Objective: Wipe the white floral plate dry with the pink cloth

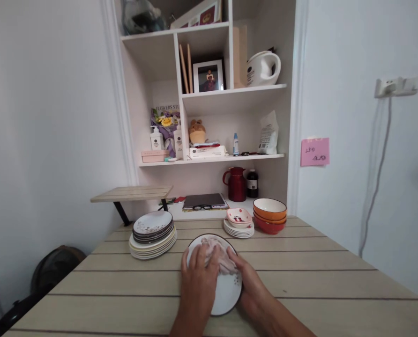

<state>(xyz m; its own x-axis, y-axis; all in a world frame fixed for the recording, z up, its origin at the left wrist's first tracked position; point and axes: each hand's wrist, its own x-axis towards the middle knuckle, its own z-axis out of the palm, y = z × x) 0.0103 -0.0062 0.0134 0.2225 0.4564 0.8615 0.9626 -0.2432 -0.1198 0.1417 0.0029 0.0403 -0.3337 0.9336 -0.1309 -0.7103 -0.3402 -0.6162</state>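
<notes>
A white plate with a dark rim and a small floral pattern is in front of me, near the middle of the table. A crumpled pale pink cloth lies on its upper half. My left hand is over the plate's left side, its fingers bent and pressing the cloth onto the surface. At the right edge, my right hand grips the plate, thumb over the rim near the cloth and the other fingers hidden below.
Stacked plates stand at the left on the slatted table. Farther back on the right are small plates under a pink-patterned dish, and orange and red bowls. Behind are a red jug, a laptop with glasses, and shelves.
</notes>
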